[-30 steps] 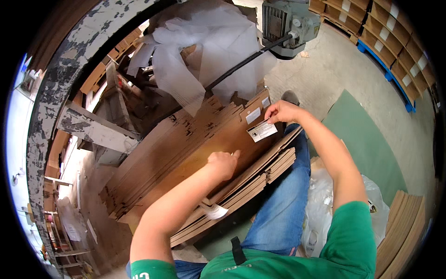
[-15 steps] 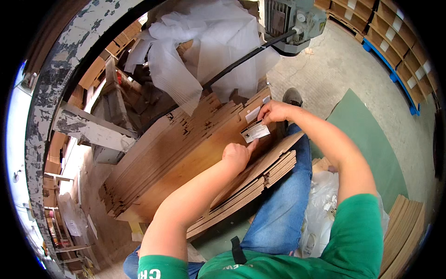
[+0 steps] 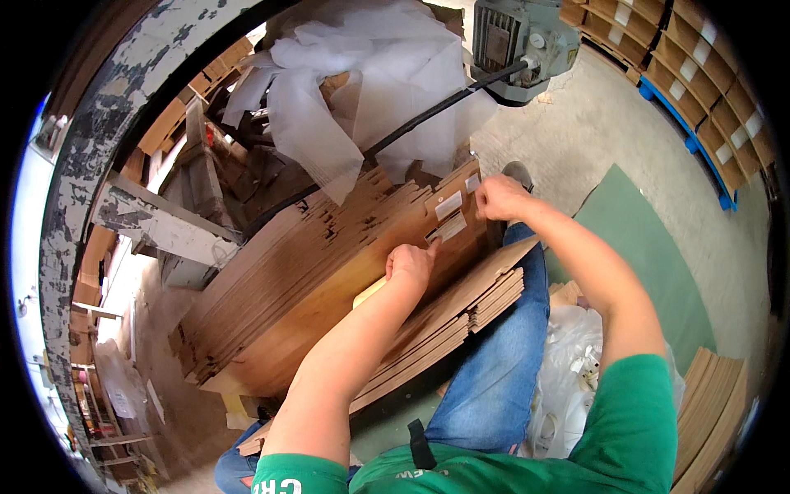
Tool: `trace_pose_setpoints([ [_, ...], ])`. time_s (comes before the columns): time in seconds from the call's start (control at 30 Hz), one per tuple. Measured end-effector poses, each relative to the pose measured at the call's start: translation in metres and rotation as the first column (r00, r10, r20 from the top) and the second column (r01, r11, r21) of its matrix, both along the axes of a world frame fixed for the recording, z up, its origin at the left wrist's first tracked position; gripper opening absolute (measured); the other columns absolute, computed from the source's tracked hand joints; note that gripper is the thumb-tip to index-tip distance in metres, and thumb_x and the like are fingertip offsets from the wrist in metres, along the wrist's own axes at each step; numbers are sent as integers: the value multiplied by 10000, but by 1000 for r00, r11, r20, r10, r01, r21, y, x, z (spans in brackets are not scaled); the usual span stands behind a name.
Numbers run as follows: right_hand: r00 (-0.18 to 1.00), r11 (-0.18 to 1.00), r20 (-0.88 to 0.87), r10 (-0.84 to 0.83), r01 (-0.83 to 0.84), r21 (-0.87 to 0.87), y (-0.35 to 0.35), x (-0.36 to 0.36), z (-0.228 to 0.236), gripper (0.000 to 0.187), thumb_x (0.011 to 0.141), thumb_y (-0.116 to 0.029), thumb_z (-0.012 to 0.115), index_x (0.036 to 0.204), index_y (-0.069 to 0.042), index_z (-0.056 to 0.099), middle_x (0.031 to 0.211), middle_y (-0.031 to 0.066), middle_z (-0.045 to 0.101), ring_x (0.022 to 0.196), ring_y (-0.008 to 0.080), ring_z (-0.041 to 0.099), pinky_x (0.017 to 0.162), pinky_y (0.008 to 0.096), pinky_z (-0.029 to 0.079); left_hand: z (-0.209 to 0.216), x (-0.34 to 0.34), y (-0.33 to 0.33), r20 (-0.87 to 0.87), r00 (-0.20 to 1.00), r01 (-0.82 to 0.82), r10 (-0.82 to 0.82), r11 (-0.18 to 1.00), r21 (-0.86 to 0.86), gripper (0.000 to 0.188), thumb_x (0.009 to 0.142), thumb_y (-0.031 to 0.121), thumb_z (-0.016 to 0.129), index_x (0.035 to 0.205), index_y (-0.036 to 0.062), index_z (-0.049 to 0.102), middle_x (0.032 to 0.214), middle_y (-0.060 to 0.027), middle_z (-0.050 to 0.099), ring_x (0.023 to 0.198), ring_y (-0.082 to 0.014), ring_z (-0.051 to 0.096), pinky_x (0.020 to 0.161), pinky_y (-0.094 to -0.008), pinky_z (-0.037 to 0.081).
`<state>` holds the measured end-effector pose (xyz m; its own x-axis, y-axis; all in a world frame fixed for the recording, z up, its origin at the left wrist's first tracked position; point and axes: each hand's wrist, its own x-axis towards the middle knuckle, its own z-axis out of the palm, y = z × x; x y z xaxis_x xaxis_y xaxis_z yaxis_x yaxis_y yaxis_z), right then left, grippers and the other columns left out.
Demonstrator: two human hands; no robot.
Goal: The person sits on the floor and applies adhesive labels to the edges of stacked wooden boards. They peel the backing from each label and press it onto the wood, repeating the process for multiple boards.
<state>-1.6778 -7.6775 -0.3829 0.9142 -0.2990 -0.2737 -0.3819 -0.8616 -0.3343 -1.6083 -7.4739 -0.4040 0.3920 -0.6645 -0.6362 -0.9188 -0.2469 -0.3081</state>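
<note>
A tall brown cardboard sheet (image 3: 329,329) leans on a stack of flat cardboard (image 3: 280,255) before me. Near its upper right corner are three white labels: a lower label (image 3: 452,226), a middle label (image 3: 448,205) and a small upper label (image 3: 471,183). My left hand (image 3: 410,263) has its index finger stretched out to the lower label's bottom edge, its other fingers curled. Close to the upper label, my right hand (image 3: 499,198) has its fingers bent together against the sheet; anything in them is hidden. A pale yellow piece (image 3: 369,291) shows beside my left forearm.
More cardboard sheets (image 3: 444,329) lean against my leg. White foam wrap (image 3: 362,74) heaps at the back beside a grey motor (image 3: 518,49). A peeling painted metal frame (image 3: 107,123) stands left. A clear plastic bag (image 3: 568,370) lies right, and stacked cartons (image 3: 699,74) rest on a blue pallet.
The lower label, earlier tilted in my right fingers, now lies against the sheet in line with the others. My right hand has left it and shifted up and right; my left hand moved slightly left.
</note>
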Motion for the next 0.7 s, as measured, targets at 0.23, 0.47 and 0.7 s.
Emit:
trace_pose_setpoints([
  [0.23,900,858,-4,436,-415,302,59,25,-6,252,733,-286,660,884,-88,698,821,107,679,784,274,634,720,383,489,26,12,55,-62,997,-67,54,966,-249,783,766,108,593,1438,224,207,896,-97,679,729,-219,665,576,-358,525],
  [0.47,951,961,-282,-127,47,-272,9,29,-14,232,749,-146,589,930,-28,672,1007,175,641,951,354,603,786,402,492,129,48,237,-757,652,-751,43,173,-637,424,739,7,621,1157,53,566,887,-86,661,836,-170,627,700,-313,500],
  [0.7,928,912,366,68,-206,354,119,15,62,183,812,-153,592,895,0,648,819,145,663,782,235,636,717,338,487,101,113,347,-907,349,-566,238,-718,-406,180,759,67,681,897,-28,615,782,-64,630,540,-112,547,430,-235,422],
])
